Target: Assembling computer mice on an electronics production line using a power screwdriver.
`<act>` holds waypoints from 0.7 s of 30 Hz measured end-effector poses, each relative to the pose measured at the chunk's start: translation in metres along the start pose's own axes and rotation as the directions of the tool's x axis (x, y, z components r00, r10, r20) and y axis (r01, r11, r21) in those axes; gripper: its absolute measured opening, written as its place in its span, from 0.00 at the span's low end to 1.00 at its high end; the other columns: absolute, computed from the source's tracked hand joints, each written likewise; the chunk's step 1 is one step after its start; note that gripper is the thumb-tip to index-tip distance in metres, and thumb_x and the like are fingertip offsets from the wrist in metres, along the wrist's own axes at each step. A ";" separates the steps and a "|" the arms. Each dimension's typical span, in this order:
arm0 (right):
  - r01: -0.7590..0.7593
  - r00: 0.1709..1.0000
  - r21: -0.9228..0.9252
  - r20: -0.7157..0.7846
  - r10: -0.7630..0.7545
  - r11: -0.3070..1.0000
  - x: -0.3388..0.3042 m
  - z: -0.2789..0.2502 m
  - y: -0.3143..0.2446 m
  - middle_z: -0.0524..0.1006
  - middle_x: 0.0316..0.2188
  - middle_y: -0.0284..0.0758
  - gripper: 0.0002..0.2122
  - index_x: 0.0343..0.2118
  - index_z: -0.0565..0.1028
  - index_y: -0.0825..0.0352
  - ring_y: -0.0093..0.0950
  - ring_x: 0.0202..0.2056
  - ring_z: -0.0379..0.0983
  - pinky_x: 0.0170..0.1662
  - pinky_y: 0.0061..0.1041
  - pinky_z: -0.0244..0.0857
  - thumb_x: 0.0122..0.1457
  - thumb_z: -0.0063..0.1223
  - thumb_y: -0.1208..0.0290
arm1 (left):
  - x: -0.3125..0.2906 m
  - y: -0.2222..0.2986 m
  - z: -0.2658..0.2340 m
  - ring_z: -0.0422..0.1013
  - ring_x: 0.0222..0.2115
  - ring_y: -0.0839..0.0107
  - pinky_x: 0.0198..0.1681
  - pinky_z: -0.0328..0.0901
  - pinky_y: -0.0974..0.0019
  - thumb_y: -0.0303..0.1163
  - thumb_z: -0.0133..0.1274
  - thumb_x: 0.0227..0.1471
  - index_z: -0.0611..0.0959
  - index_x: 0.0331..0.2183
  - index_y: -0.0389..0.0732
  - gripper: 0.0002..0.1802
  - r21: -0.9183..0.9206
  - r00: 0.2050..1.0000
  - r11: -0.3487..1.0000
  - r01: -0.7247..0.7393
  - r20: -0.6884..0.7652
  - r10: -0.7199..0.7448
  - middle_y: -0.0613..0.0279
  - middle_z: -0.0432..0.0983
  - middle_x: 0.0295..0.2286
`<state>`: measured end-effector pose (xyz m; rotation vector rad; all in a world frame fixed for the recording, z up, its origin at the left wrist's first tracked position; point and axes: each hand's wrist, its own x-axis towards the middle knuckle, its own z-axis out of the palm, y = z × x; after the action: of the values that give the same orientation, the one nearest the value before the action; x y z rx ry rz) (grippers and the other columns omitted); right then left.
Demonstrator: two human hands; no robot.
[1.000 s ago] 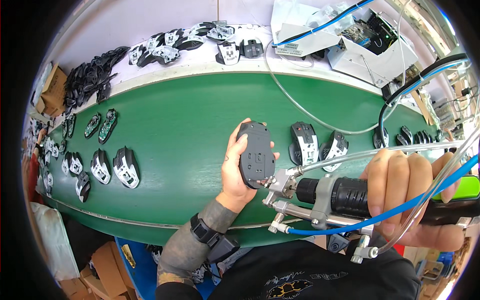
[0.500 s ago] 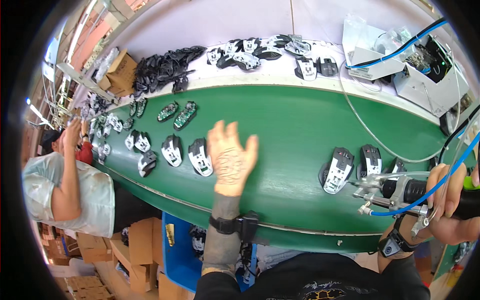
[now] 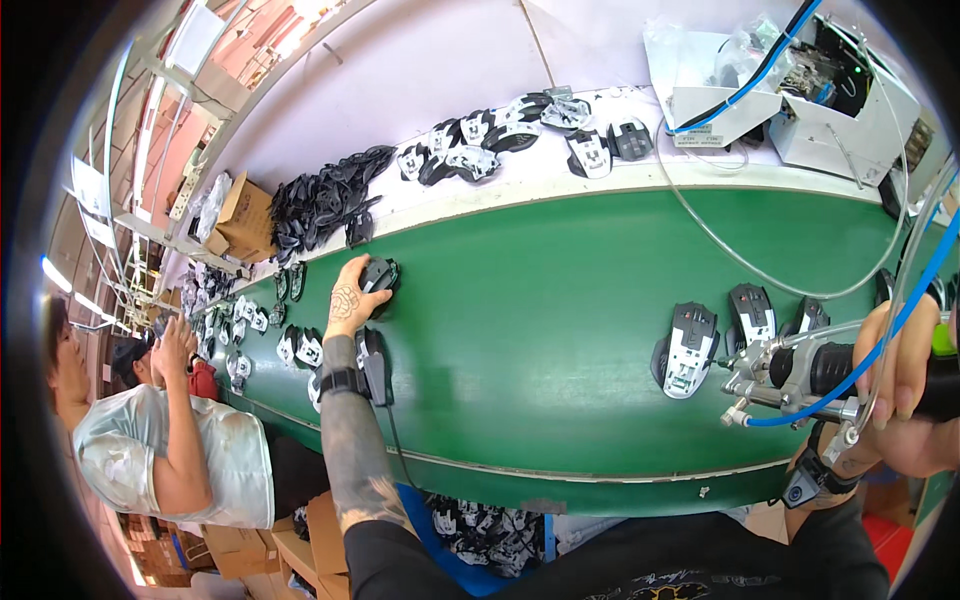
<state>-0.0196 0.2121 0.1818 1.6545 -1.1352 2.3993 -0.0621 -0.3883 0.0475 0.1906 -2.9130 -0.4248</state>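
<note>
My left hand reaches over the green belt on the left, its fingers curled round a dark computer mouse part. Details of this part are mostly hidden by the hand. On the right, my right hand grips a black air screwdriver with a green band, a metal fixture and a blue hose. Beside the tool's tip lies a black-and-white mouse body. Another mouse body and a third, partly covered by the tool, sit farther right.
Opened mouse bodies and a heap of black parts line the back ledge. A clear tube loops down from a white machine. Several mouse parts lie left, near a co-worker. A blue bin stands below the belt.
My left hand has moved left and away from me, from spread fingers over the belt to a hold on the dark mouse part. My right hand keeps the screwdriver; the view has shifted.
</note>
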 end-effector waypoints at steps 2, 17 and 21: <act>0.024 1.000 0.017 -0.003 -0.024 1.000 -0.002 0.002 0.001 0.70 0.28 0.41 0.38 0.53 0.58 0.65 0.32 0.24 0.67 0.29 0.28 0.63 0.51 0.48 0.36 | 0.007 -0.015 0.000 0.59 0.56 0.58 0.60 0.55 0.63 0.33 0.66 0.33 0.71 0.53 0.40 0.42 -0.011 0.983 0.999 0.051 0.176 -0.049 0.54 0.62 0.55; -0.008 0.998 -0.003 -0.063 0.008 1.000 0.001 0.001 0.006 0.69 0.26 0.40 0.38 0.53 0.57 0.64 0.31 0.23 0.66 0.27 0.25 0.65 0.49 0.50 0.37 | 0.013 -0.003 0.018 0.58 0.58 0.56 0.60 0.54 0.61 0.40 0.62 0.38 0.69 0.55 0.40 0.40 -0.078 0.957 0.995 -0.058 0.278 0.078 0.52 0.58 0.58; -0.043 0.995 -0.072 -0.090 0.036 0.997 -0.001 0.006 0.003 0.69 0.27 0.42 0.39 0.54 0.57 0.65 0.31 0.23 0.66 0.26 0.26 0.64 0.49 0.50 0.36 | 0.007 0.028 0.051 0.58 0.57 0.51 0.59 0.55 0.58 0.44 0.60 0.42 0.68 0.54 0.38 0.39 -0.014 0.960 0.990 -0.139 0.244 0.138 0.48 0.57 0.58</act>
<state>-0.0153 0.2073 0.1803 1.5029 -1.2372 2.3961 -0.0825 -0.3493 0.0085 -0.0714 -3.1421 -0.4490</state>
